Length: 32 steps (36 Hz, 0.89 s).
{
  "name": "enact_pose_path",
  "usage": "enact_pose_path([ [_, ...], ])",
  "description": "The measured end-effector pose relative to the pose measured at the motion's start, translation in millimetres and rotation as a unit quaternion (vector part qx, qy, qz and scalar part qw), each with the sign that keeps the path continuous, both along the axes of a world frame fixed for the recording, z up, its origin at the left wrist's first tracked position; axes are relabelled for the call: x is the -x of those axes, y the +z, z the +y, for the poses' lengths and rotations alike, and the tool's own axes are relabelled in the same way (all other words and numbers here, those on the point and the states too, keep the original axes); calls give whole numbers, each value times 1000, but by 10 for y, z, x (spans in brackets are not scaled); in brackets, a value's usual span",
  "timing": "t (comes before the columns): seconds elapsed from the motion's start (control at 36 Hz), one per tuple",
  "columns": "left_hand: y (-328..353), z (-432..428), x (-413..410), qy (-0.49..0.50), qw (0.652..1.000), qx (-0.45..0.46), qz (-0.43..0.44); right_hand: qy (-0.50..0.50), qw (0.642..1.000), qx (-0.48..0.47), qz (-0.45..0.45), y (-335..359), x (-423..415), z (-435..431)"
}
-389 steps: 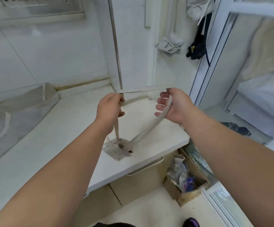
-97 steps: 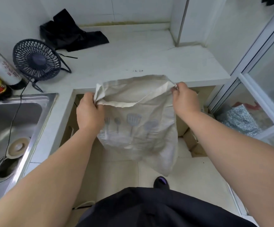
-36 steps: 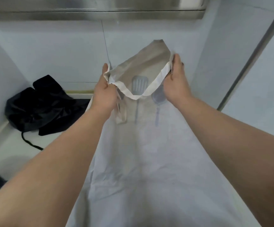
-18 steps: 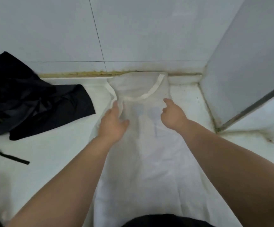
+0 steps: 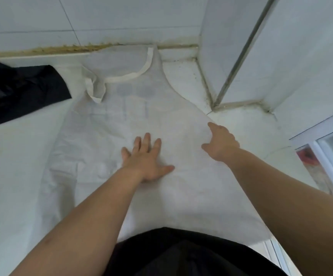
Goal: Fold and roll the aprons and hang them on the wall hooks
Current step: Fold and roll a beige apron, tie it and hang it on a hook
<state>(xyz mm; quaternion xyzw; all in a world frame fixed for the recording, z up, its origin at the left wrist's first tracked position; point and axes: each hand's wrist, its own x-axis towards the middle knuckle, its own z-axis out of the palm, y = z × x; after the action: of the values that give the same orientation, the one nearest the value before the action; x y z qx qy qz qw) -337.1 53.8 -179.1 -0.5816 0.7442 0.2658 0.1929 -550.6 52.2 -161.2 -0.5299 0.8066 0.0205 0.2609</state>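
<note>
A pale beige apron (image 5: pixel 133 116) with faint utensil prints lies spread flat on the white counter (image 5: pixel 18 166), its neck loop toward the back wall. My left hand (image 5: pixel 146 159) presses flat on the middle of the cloth with fingers spread. My right hand (image 5: pixel 220 141) rests on the apron's right edge, fingers extended, thumb out. The apron's left shoulder strap is crumpled and folded over near the neck. The lower hem hangs over the counter's front edge, hidden behind my dark clothing.
A black apron (image 5: pixel 16 92) lies bunched on the counter at the far left. A tiled wall (image 5: pixel 101 16) runs along the back and a white column (image 5: pixel 241 46) stands at the right corner. A sliding door frame (image 5: pixel 321 148) borders the right.
Both hands slid from the apron's chest down toward me to its middle. The left hand flattened with fingers spread; the right moved out to the right edge.
</note>
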Motion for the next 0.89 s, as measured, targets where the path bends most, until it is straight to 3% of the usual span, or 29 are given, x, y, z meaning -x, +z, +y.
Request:
enact_pose_path([
  [0.14,-15,122,123,38,993,97,-60,-55,998,-26,34,-72,295,380],
  [0.25,37,380,322,56,978,197,-30,-80,996,10,-31,-51,388,501],
  [0.39,13,666,464,63,988,136,41,-93,986,31,-133,33,453,578],
  [0.47,30,742,510,66,994,71,53,-126,969,101,-188,59,519,625],
  [0.58,-21,774,482,54,990,68,114,-131,949,190,-215,150,563,656],
  [0.64,-75,808,462,40,991,96,84,-106,943,193,-251,217,570,673],
  [0.75,-23,910,498,45,985,162,-38,20,958,88,-271,407,503,746],
  [0.83,11,953,571,27,984,178,-9,41,962,147,-228,497,332,753],
  [0.89,16,971,588,29,990,135,32,10,947,179,-268,530,179,750],
])
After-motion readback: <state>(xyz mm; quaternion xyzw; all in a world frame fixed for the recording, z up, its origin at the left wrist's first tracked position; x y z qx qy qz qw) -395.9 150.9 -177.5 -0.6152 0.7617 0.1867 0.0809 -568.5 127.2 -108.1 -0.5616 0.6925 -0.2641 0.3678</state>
